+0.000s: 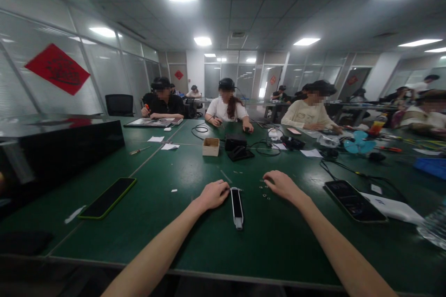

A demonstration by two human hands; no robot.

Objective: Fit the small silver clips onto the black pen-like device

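Observation:
My left hand (213,194) rests on the green table with its fingers curled, its fingertips beside the upper end of a slim white device with a long black face (237,204). The device lies on the table, pointing toward me. A thin small piece shows by its top end. To the right, my right hand (279,183) reaches over the table with fingers bent down and together, its fingertips at a scatter of small metal-looking pieces (265,196). Whatever either hand pinches is hidden or too small to make out.
A green-edged phone (108,197) lies left, another phone (354,200) right by a white packet (393,208). Ahead stand a small open box (211,147) and black devices with cables (240,147). A large black box (69,153) stands left. Several people sit across the table.

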